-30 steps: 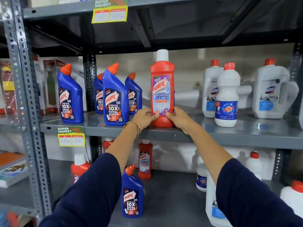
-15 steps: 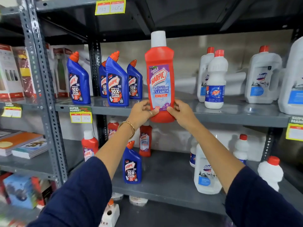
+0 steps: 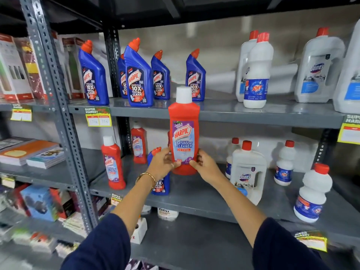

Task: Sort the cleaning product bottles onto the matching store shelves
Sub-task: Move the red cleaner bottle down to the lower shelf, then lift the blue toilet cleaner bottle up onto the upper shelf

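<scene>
At the far left, boxed goods stood on a neighbouring rack, with stacked booklets on the level below. Right of the perforated grey upright, the upper shelf carried five blue Harpic toilet cleaner bottles with orange angled caps, all upright. On the lower shelf two red bathroom cleaner bottles with white caps stood upright, one near the front edge and one further back.

The left arm reached forward and up from its dark blue sleeve, forearm bare, a gold bangle at the wrist. The left hand curled its fingers against the lower left side of the red Harpic bottle, thumb on the label. The bottle was upright, held in the air in front of the rack, its white cap level with the upper shelf's front edge and its base above the lower shelf. A blue bottle stood partly hidden behind the left wrist.

The right hand pressed the bottle's lower right side in the same way, fingers closed on it, with the right forearm angling up from the lower right.

Further right, white Rin and Domex bottles with red caps stood on the upper shelf, and more white bottles, large and small, stood on the lower one.
</scene>
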